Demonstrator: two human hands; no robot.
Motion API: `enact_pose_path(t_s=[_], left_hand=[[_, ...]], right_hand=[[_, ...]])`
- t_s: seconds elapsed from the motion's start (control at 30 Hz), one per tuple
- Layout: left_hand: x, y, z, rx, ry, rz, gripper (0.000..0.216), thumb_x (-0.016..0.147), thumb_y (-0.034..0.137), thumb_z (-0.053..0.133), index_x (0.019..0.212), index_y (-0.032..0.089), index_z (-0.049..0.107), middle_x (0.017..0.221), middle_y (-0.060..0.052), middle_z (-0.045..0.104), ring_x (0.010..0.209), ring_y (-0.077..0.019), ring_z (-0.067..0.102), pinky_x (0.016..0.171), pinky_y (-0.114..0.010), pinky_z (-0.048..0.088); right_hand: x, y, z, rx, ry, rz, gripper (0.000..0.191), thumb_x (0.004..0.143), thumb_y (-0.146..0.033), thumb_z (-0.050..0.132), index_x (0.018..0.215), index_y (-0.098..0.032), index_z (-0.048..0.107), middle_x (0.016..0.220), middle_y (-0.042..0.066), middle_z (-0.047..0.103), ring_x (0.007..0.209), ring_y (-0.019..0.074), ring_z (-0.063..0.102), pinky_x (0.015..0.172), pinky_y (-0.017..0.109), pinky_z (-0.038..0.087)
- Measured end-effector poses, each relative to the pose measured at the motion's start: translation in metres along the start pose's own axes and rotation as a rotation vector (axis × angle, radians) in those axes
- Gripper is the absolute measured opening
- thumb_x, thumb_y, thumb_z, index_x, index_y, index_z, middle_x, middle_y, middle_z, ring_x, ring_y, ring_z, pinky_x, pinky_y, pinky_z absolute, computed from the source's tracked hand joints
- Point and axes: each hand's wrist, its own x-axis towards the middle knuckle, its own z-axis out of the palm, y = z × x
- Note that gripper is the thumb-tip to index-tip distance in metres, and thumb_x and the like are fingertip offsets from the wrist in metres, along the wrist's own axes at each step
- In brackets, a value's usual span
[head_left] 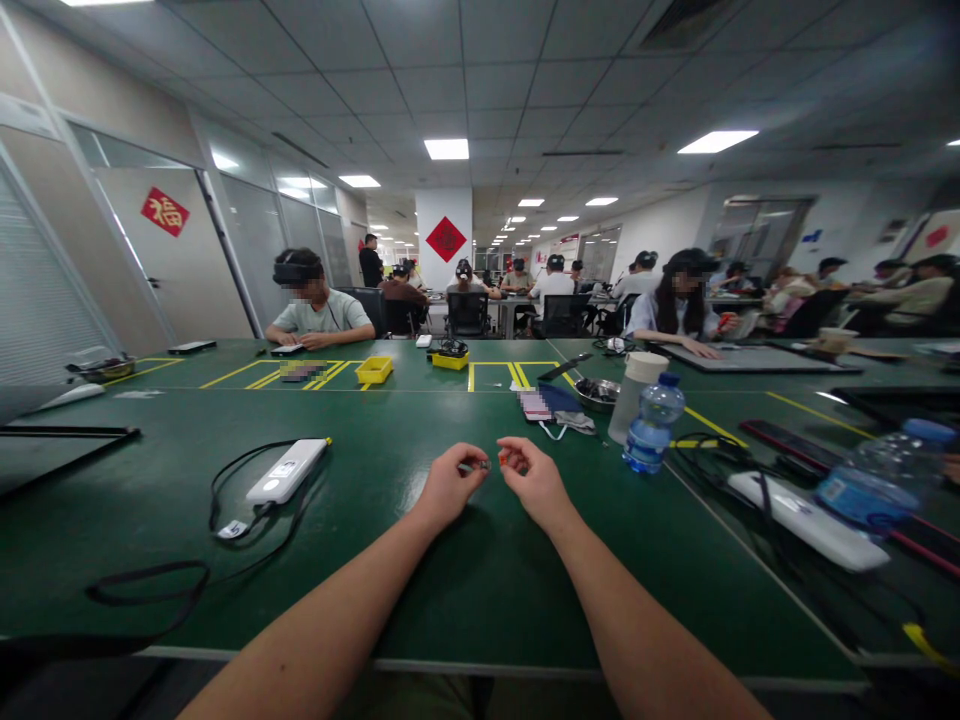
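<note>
Above the green tabletop (360,560), both hands are raised close together in the middle of the head view. My left hand (448,487) pinches a small greyish, shiny piece (484,464) between thumb and fingers. Between the fingertips of my right hand (535,484) is a small orange piece (502,459). A narrow gap separates the two pieces, which face each other. Both are too small and partly covered by fingers for me to tell their kind.
Left lies a white power bank (288,471) with black cables. To the right stand a water bottle (654,425) and a pale cup (634,397). Beyond are a metal bowl (598,392) and yellow trays (374,371). Two people (319,310) sit across the table.
</note>
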Motion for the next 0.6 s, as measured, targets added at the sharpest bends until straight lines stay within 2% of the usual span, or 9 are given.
enact_pose_path(t_s=[0.27, 0.6], left_hand=[[0.0004, -0.0012, -0.0002, 0.014, 0.017, -0.011, 0.014, 0.071, 0.020, 0.058, 0.084, 0.018, 0.060, 0.079, -0.001, 0.061, 0.072, -0.0116, 0.057, 0.062, -0.022, 0.045], [0.0004, 0.0009, -0.0007, 0.018, 0.032, -0.047, 0.014, 0.071, 0.021, 0.058, 0.084, 0.017, 0.061, 0.077, -0.001, 0.062, 0.071, -0.0121, 0.057, 0.064, -0.023, 0.046]], right_hand=[[-0.0008, -0.0066, -0.0007, -0.020, -0.001, 0.004, 0.033, 0.068, -0.016, 0.054, 0.101, -0.019, 0.057, 0.085, 0.003, 0.061, 0.064, 0.0114, 0.051, 0.057, 0.024, 0.043], [-0.0009, -0.0063, -0.0010, 0.063, 0.015, 0.057, 0.031, 0.067, -0.021, 0.057, 0.098, -0.019, 0.058, 0.083, 0.004, 0.061, 0.062, 0.0118, 0.051, 0.056, 0.025, 0.044]])
